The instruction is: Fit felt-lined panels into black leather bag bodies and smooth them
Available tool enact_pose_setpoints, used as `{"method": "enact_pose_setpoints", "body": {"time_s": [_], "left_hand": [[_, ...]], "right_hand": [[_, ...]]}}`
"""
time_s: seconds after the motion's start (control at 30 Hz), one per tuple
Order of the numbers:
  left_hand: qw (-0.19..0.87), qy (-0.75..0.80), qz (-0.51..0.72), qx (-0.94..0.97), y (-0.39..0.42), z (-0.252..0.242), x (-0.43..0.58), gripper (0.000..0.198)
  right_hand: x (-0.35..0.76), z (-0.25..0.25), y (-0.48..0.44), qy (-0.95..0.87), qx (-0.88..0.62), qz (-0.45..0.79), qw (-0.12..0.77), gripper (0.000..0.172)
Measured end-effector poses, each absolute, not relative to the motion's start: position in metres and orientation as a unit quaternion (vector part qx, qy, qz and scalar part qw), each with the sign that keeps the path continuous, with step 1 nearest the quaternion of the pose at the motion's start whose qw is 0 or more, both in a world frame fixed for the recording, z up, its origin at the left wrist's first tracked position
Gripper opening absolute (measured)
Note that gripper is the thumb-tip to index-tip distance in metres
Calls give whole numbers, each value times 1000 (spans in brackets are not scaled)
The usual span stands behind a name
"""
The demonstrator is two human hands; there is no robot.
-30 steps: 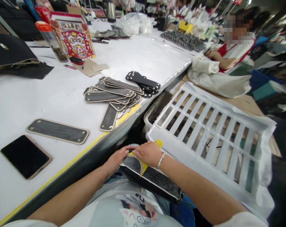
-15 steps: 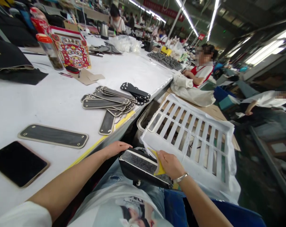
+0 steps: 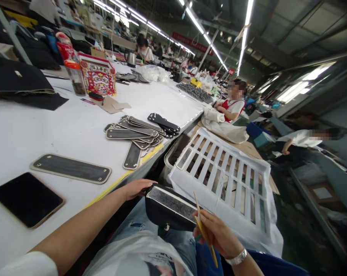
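Observation:
On the lap rests a black bag (image 3: pixel 164 211) with a grey strip (image 3: pixel 170 202) edged in white along its upper side. My left hand (image 3: pixel 137 188) grips the bag's left end, fingertips on its top corner. My right hand (image 3: pixel 215 232) is closed on a thin yellow piece (image 3: pixel 203 230), held nearly upright at the bag's right end. On the white table lie a single dark panel (image 3: pixel 71 167) with light edging and metal rings, a pile of similar panels (image 3: pixel 133 132) and some black straps (image 3: pixel 164 124).
A white slatted tray (image 3: pixel 219 203) stands right of the bag. A phone (image 3: pixel 28 199) lies at the table's left. A cup (image 3: pixel 76 78) and red box (image 3: pixel 100 74) stand farther back. A person in red (image 3: pixel 232 107) sits beyond the tray.
My right hand has moved right and down, turning the yellow piece away from the strip, more of which shows. My left hand still holds the bag. The camera view has shifted.

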State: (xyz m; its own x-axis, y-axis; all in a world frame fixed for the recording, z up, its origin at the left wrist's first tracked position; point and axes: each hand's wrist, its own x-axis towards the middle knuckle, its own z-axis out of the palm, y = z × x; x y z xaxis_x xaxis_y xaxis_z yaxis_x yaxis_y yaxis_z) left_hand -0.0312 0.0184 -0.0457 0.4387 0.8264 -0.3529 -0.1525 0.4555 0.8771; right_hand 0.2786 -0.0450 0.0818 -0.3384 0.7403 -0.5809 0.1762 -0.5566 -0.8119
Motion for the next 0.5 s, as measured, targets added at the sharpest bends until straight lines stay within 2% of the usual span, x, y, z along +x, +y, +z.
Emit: {"method": "enact_pose_setpoints", "body": {"time_s": [0.27,0.5], "left_hand": [[686,492,266,465,33,-23,-33,36],[654,538,345,405,20,-16,-4,28]], "right_hand": [[285,48,-73,-352,-570,701,246,31],[271,41,-69,-387,-591,649,282,42]]}}
